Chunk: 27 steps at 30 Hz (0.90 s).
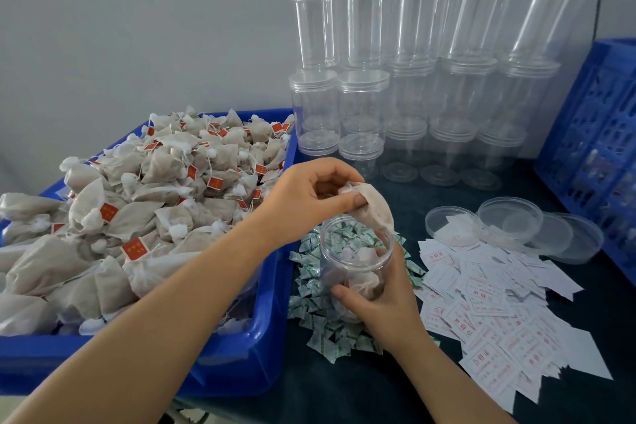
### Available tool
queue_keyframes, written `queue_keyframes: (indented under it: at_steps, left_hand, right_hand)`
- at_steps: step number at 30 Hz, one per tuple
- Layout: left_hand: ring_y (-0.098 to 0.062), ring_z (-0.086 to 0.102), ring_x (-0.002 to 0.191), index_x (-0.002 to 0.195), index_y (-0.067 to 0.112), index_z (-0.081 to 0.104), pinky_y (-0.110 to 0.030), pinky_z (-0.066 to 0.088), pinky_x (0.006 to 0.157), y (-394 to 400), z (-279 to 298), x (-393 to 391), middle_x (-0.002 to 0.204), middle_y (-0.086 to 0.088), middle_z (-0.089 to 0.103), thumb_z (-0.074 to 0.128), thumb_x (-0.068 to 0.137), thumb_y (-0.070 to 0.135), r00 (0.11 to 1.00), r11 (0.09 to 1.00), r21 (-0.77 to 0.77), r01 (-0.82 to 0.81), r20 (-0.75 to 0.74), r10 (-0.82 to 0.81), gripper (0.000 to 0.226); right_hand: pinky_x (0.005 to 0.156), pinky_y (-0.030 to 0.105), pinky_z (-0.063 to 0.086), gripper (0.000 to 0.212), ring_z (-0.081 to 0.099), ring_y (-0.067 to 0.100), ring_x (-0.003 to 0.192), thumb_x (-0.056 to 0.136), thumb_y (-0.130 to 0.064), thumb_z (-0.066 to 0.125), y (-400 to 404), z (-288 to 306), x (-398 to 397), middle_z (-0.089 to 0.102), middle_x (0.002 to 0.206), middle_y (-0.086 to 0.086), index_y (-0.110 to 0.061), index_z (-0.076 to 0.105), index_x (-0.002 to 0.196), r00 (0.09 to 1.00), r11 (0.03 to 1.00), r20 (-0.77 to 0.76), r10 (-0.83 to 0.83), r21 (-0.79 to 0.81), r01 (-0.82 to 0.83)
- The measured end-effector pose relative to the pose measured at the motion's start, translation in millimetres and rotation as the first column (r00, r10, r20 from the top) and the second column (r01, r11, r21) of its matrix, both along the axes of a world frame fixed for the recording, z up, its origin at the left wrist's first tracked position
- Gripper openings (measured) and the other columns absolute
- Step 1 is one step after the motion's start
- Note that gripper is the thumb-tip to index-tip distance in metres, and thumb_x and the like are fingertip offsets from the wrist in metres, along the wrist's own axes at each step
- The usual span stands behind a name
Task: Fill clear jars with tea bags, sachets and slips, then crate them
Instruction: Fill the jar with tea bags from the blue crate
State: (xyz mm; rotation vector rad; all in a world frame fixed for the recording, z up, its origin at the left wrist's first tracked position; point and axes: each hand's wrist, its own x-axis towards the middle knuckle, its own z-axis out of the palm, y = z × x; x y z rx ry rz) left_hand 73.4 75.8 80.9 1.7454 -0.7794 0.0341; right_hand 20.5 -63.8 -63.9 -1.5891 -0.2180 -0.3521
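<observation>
I see a blue tub (261, 348) on the left, heaped with tea bags (144, 203) bearing red tags. Far right of it, stacked clear jars (406, 79) with lids stand against the wall. A blue crate (592, 134) occupies the right edge. Near right, white slips (495, 317) printed in red lie scattered on the dark table (361, 385), with loose lids (547, 231) just beyond them. Green-and-white sachets (320, 317) are piled between tub and slips. My right hand (382, 303) is curled around an open jar (354, 262) standing on the sachets; it holds several tea bags. My left hand (309, 193) pinches one tea bag (371, 206) directly above the jar mouth.
</observation>
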Motion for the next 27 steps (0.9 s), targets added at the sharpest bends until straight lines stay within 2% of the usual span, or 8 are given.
queue_keyframes:
  at_steps: [3,6,10,14,18,23,25,27]
  left_hand:
    - [-0.01,0.069,0.083,0.093,0.023,0.066,-0.019,0.054,0.073,-3.2,0.9,-2.3,0.085,0.009,0.072,0.071,0.072,0.026,1.0,1.0,-0.013,0.007,0.004,-0.007,0.022]
    - [-0.011,0.07,0.085,0.093,0.026,0.066,-0.019,0.054,0.073,-3.5,2.6,-3.7,0.087,0.009,0.072,0.071,0.073,0.027,1.0,1.0,-0.007,0.019,0.014,-0.019,0.021]
    - [-0.014,0.07,0.086,0.094,0.023,0.066,-0.022,0.055,0.075,-3.6,3.9,-5.1,0.089,0.006,0.072,0.071,0.073,0.027,1.0,1.0,-0.02,0.019,0.012,-0.019,0.021]
    - [-0.017,0.07,0.084,0.093,0.019,0.066,-0.027,0.057,0.076,-8.2,5.6,-7.3,0.087,0.005,0.072,0.071,0.076,0.018,0.999,0.997,-0.073,0.038,0.016,-0.037,0.018]
    - [-0.013,0.07,0.083,0.094,0.021,0.066,-0.024,0.056,0.073,-9.1,8.3,-9.6,0.087,0.006,0.071,0.069,0.077,0.019,0.999,0.995,-0.091,0.038,0.041,-0.035,0.017]
    - [-0.015,0.07,0.084,0.094,0.019,0.065,-0.024,0.056,0.075,-7.9,9.3,-9.7,0.089,0.004,0.071,0.069,0.075,0.022,0.999,0.997,-0.075,0.013,0.036,-0.01,0.02]
    - [-0.016,0.07,0.085,0.094,0.018,0.066,-0.024,0.056,0.075,-7.1,8.8,-8.7,0.09,0.002,0.071,0.069,0.075,0.022,0.999,1.0,-0.031,-0.003,0.033,0.004,0.02]
    - [-0.016,0.07,0.085,0.094,0.019,0.066,-0.024,0.056,0.076,-5.2,7.8,-6.3,0.089,0.002,0.071,0.071,0.077,0.018,0.999,0.999,0.029,-0.029,0.027,0.028,0.017]
  right_hand:
    - [0.088,0.006,0.044,0.086,0.056,-0.005,0.118,0.058,-0.041,0.086,-0.1,2.0,0.0,0.057,0.123,-0.032,-0.072,0.038,0.123,1.0,0.999,0.013,-0.017,-0.03,0.017]
    - [0.087,0.004,0.043,0.084,0.055,-0.008,0.115,0.058,-0.043,0.085,-0.6,2.4,0.1,0.055,0.119,-0.037,-0.074,0.037,0.12,1.0,0.999,0.014,-0.023,-0.046,0.023]
    - [0.091,0.008,0.044,0.089,0.056,-0.001,0.12,0.057,-0.043,0.086,-0.7,0.6,1.6,0.056,0.123,-0.03,-0.065,0.037,0.128,1.0,0.999,0.01,-0.018,-0.05,0.018]
    - [0.091,0.005,0.042,0.095,0.053,-0.004,0.121,0.054,-0.05,0.084,-1.1,-0.5,1.7,0.055,0.129,-0.025,-0.053,0.034,0.135,0.999,0.998,-0.015,-0.03,-0.058,0.029]
    - [0.089,0.004,0.043,0.096,0.053,-0.006,0.121,0.055,-0.05,0.084,-1.4,-0.3,2.4,0.053,0.126,-0.032,-0.051,0.034,0.137,0.999,0.998,-0.016,-0.028,-0.057,0.027]
    - [0.096,0.014,0.047,0.093,0.055,0.002,0.124,0.058,-0.046,0.087,-1.3,-0.7,2.9,0.055,0.129,-0.026,-0.048,0.037,0.137,1.0,0.998,0.004,-0.019,-0.052,0.019]
    - [0.097,0.022,0.05,0.092,0.057,0.006,0.123,0.058,-0.042,0.088,-1.2,-1.1,3.0,0.058,0.128,-0.021,-0.048,0.04,0.136,1.0,0.999,0.004,-0.004,-0.038,0.005]
    - [0.096,0.024,0.051,0.09,0.059,0.008,0.122,0.059,-0.037,0.089,-0.5,-1.1,3.1,0.06,0.127,-0.019,-0.054,0.042,0.133,1.0,1.0,0.002,0.004,-0.02,-0.004]
